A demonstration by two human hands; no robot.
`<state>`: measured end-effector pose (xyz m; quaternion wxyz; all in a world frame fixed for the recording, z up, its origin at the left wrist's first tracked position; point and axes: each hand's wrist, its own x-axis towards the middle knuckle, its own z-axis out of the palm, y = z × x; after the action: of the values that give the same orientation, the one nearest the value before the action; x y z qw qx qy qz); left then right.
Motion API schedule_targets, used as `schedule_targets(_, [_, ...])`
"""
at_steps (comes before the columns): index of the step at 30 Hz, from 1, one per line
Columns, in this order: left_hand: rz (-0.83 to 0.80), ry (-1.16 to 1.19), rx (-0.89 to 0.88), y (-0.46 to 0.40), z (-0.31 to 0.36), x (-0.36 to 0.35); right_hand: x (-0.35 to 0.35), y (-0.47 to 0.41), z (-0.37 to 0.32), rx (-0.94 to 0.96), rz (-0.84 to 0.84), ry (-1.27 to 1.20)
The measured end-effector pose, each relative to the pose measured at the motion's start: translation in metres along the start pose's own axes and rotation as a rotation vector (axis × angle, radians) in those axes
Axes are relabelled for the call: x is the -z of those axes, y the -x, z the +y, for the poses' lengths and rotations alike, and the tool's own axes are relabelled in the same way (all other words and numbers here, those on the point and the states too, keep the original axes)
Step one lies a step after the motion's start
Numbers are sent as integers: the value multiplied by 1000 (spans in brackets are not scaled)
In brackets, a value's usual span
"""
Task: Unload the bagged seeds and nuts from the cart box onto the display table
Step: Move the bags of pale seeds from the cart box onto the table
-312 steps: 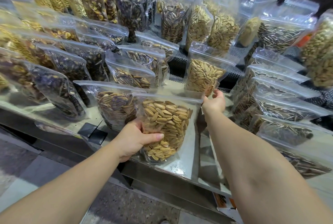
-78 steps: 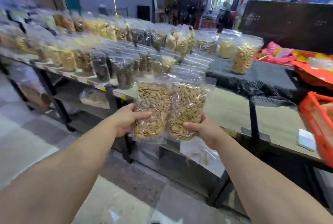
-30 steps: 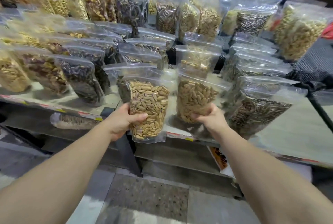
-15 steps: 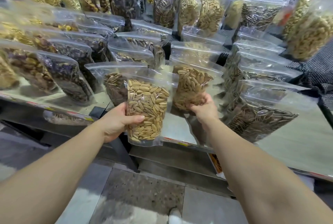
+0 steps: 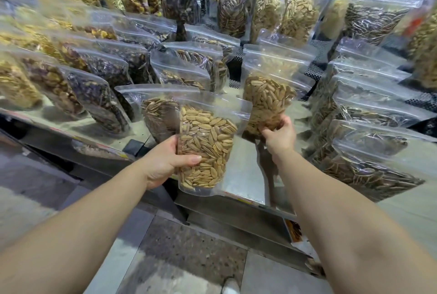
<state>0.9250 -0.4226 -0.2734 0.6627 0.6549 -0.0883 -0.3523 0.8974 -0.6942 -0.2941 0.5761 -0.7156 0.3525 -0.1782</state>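
**Right-hand bag pushed deeper onto the bench**

Since half a second ago, the right hand (image 5: 280,134) has carried its bag of pale seeds (image 5: 264,102) farther in over the bench (image 5: 246,175), fingers clamped on its lower edge behind the front row. The left hand (image 5: 165,163) grips a second seed bag (image 5: 205,149) upright at the bench's front edge, beside a standing bag of striped seeds (image 5: 157,114).

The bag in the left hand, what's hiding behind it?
Behind the left hand's bag of pale seeds stands a bag of striped brownish seeds on the table. Only its left part and top show; the rest is covered, so its bottom edge can't be seen.
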Motion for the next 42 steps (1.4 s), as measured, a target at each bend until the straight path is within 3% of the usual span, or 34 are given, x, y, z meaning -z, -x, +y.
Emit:
schedule_targets(16, [1,20,-1,4,-8,0,11,8,-7,18,-149,4])
schedule_targets(26, [22,-31,-19,-1,3,-29,14,24,-5,-102,56,49])
schedule_targets(32, [106,-60,-93,-36,16,-62,32,63,-9,-112,-130,-305])
schedule_targets(37, [126,-52,-109,-64,21,-78,40,68,0,93,-262,185])
schedule_targets(42, [71,-209,-38,-77,11,-80,24,61,-2,78,-205,277])
